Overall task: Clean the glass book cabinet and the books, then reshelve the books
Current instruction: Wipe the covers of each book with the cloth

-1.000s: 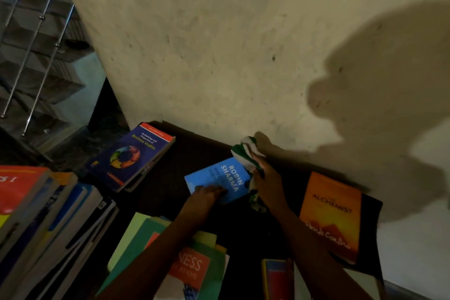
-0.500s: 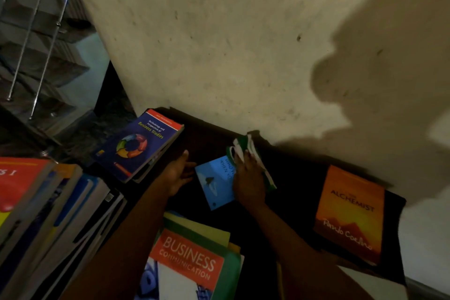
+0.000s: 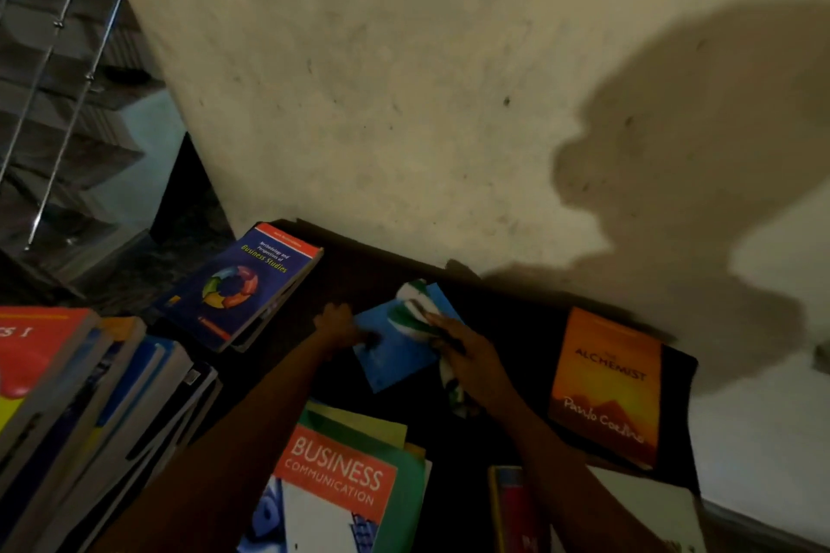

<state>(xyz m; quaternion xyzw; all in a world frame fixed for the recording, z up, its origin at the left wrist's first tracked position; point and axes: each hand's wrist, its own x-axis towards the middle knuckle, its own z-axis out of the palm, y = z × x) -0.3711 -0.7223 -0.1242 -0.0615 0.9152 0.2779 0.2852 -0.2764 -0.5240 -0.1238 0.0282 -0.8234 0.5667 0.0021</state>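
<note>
Left hand (image 3: 341,326) has come back onto the left edge of the blue book (image 3: 395,355), which lies flat on the table (image 3: 507,328) just beyond the Business Communication book (image 3: 334,478); it is too blurred to tell whether its fingers curl or lie flat. Right hand (image 3: 471,357) fingers clamp the green-white cloth (image 3: 415,308) on the cover's far corner. Risk: with a weak left hold, the wipe skids the thin book toward the wall (image 3: 404,103).

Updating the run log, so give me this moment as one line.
stage: wiping a book | left hand: touches left edge of blue book | right hand: holds green-and-white cloth on its cover | nearby: The Alchemist, untouched
</note>
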